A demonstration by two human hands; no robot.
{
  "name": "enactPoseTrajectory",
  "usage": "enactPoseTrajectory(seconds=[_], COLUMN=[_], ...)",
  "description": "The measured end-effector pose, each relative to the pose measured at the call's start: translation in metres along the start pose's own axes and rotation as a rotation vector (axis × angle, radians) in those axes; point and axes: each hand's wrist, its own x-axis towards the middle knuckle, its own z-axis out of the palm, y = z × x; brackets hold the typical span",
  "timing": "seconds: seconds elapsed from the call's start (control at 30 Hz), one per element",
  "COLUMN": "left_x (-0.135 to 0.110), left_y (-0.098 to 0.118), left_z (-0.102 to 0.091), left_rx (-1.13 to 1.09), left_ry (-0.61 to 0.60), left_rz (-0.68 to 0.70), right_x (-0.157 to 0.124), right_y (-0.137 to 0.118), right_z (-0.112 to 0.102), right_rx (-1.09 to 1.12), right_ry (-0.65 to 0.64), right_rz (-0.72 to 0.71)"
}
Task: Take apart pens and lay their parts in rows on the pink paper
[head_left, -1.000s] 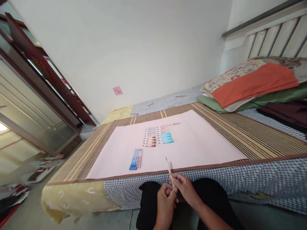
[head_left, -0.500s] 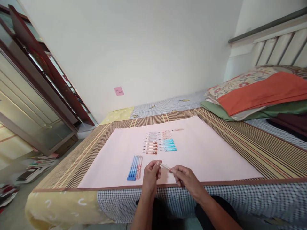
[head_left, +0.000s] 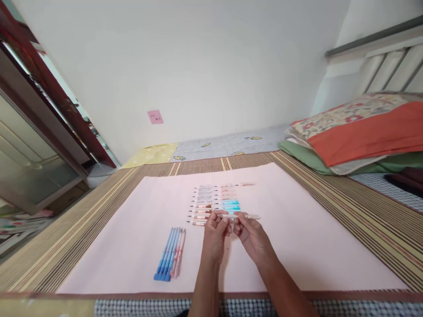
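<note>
A slim whitish pen (head_left: 254, 217) is held crosswise between my two hands, above a pale pink sheet. The fingers of my left hand (head_left: 215, 230) pinch its left end. My right hand (head_left: 250, 235) grips it further right, and its other end sticks out past those fingers. Just beyond my hands lie two columns of pens, with grey, brown (head_left: 200, 212), pinkish and turquoise (head_left: 231, 204) barrels, their dark tips pointing left. My fingers hide part of the nearest ones. To the left of my left hand, several blue pens (head_left: 167, 253) lie side by side with pink-patterned ones (head_left: 179, 253).
The pink sheet (head_left: 297, 246) lies on a striped mat (head_left: 99, 211) over a bed. Folded bedding with an orange band (head_left: 370, 136) is piled at the right. A white wall (head_left: 214, 66) bearing a pink note (head_left: 155, 116) rises behind the bed.
Both hands have moved forward with the pen, closer to the pen columns. The pen now sticks out to the right of my right hand. The view has shifted nearer to the sheet.
</note>
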Motion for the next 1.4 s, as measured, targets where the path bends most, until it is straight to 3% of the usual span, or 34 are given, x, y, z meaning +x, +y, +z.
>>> enactPoseTrajectory(seconds=[0.17,0.37,0.53,0.77,0.97,1.17,1.4], left_x=[0.005,0.01,0.011,0.009,0.015,0.013,0.016], left_y=[-0.013,-0.018,-0.024,-0.011,-0.019,-0.014,-0.02], left_z=[-0.006,-0.003,-0.006,-0.004,-0.009,-0.009,-0.013], left_rx=[0.119,0.168,0.239,0.127,0.265,0.162,0.24], left_ry=[0.046,0.154,0.271,0.027,0.196,0.036,0.146], left_rz=[0.017,0.045,0.036,0.01,0.001,-0.019,-0.006], right_x=[0.007,0.002,0.0,0.008,0.005,0.007,0.007], right_y=[0.007,0.002,0.007,0.014,0.012,0.016,0.018], right_z=[-0.009,0.005,0.005,-0.008,-0.006,-0.008,-0.01], right_rx=[-0.083,-0.171,-0.222,-0.118,-0.147,-0.067,-0.087], right_ry=[0.032,-0.031,0.043,0.008,0.039,0.039,0.046], right_rz=[-0.022,-0.08,-0.101,-0.054,-0.042,-0.022,-0.006])
